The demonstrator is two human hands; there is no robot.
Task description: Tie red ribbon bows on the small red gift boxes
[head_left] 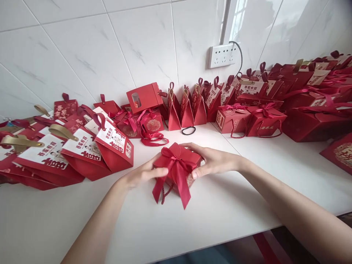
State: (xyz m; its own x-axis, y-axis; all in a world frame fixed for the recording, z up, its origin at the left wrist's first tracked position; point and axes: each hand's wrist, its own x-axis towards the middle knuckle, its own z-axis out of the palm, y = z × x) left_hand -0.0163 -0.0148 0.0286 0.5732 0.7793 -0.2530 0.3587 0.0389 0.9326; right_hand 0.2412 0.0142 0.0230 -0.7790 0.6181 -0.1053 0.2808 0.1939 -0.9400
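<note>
A small red gift box (pixel 189 154) sits on the white table in front of me, topped with a dark pink ribbon bow (pixel 175 161) whose two tails hang over the near side. Below the bow a twisted cord handle (pixel 166 193) dangles. My left hand (pixel 147 171) grips the box from the left, its thumb by the ribbon. On the opposite side my right hand (pixel 206 159) is wrapped round the box, thumb at the near right corner and fingers behind. The fingers of both hands are partly hidden by the box.
Red tent-shaped gift boxes (pixel 114 145) crowd the left side. More triangular boxes (pixel 185 110) stand along the tiled wall, with a black hair tie (pixel 188 130) before them. Ribboned boxes (pixel 266 119) and large stacks fill the right. A power socket (pixel 224 55) is on the wall.
</note>
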